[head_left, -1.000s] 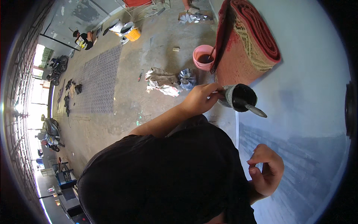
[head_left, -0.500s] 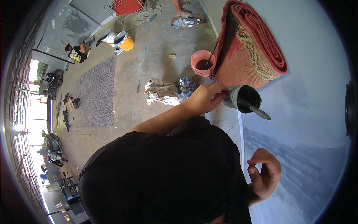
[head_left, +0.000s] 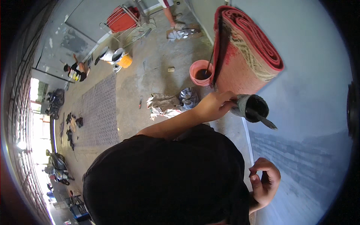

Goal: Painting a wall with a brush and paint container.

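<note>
**Person holds a paint can with a brush in it, beside a grey wall**

Seen from above the person's head, a black shirt (head_left: 165, 180) fills the lower middle of the view. The left hand (head_left: 214, 106) reaches forward from the shirt and is closed around the side of a small paint can (head_left: 250, 107), fingers wrapped on its wall. The can is tilted so its dark inside shows, and it is held up in the air just in front of the rolled carpet. A paintbrush (head_left: 262, 119) sticks out of the can's mouth and points down to the right.

The right hand (head_left: 265, 183) is low at the right, near the shirt's edge. Its fingers are curled inward in a loose fist; whether they hold anything cannot be told.

A grey wall (head_left: 311, 75) takes up the right side, darker grey in its lower part. A thick red rolled carpet (head_left: 245, 52) leans against it. Just left of the roll stands a pink bucket (head_left: 201, 73) with dark liquid and a stick in it. Crumpled paper and plastic (head_left: 170, 103) lie on the concrete floor (head_left: 150, 75) near the bucket. Farther off sit an orange bucket (head_left: 125, 60), a red cart (head_left: 122, 18) and a crouching person (head_left: 77, 71).
</note>
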A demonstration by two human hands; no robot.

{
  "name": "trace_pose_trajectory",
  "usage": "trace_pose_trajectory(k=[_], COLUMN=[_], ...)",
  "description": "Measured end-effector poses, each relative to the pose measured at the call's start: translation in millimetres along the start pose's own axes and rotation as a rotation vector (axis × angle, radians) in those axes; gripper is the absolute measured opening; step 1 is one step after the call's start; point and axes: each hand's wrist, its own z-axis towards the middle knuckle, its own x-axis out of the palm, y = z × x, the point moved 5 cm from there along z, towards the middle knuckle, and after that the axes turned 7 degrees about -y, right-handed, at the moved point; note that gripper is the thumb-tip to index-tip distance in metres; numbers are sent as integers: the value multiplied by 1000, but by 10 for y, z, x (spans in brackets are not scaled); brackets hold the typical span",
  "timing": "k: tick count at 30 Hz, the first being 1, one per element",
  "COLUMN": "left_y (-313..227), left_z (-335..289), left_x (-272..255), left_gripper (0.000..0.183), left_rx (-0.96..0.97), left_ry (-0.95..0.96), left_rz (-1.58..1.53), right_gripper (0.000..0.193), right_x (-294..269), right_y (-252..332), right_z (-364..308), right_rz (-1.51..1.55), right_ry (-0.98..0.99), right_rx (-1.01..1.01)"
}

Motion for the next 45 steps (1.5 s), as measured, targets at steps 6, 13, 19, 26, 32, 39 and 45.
trace_pose_trajectory(k=[6, 13, 19, 26, 32, 39, 45], left_y=[-145, -463, -782, -1176, -1324, -1185, -1158], left_z=[-20, 29, 50, 69, -70, -99, -14], left_x=[221, 662, 1147, 1559, 1745, 1857, 1719], left_gripper=[20, 19, 19, 18, 16, 20, 17], left_rx=[-45, -39, 76, 184, 166, 85, 148], left_ry=[-7, 68, 158, 208, 244, 288, 341], left_rz=[-66, -144, -214, -290, -242, -376, -311], right_gripper=[18, 15, 13, 12, 12, 10, 9], right_x=[-197, -551, -895, -1216, -1372, -1382, -1203], right_y=[99, 202, 225, 281, 251, 196, 207], right_z=[-93, -442, -864, -1297, -1439, -1397, -1482], right_rz=[-42, -68, -73, -94, -170, -144, -169], right_ry=[-27, -125, -253, -424, -409, -445, -690], right_rx=[-2, 14, 76, 69, 44, 101, 61])
